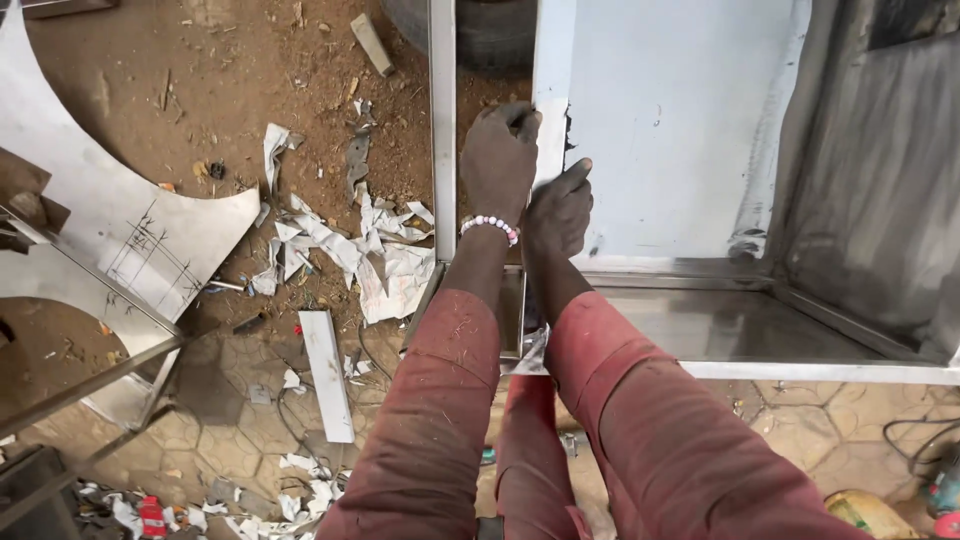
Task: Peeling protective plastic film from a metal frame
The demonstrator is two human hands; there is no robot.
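1. A long, white-film-covered steel upright [552, 60] is seen standing on the shiny steel frame [740, 325], its long axis running from the hands up to the picture's top edge.
2. Its white film is seen torn and ragged just beside the hands.
3. The left hand [498, 160] is closed over the upright's edge, a beaded bracelet [490, 226] worn at its wrist.
4. The right hand [560, 212] is pressed against the upright just below, thumb raised; its grip cannot be told.
5. Torn white scraps [370, 255] are scattered on the dirt.
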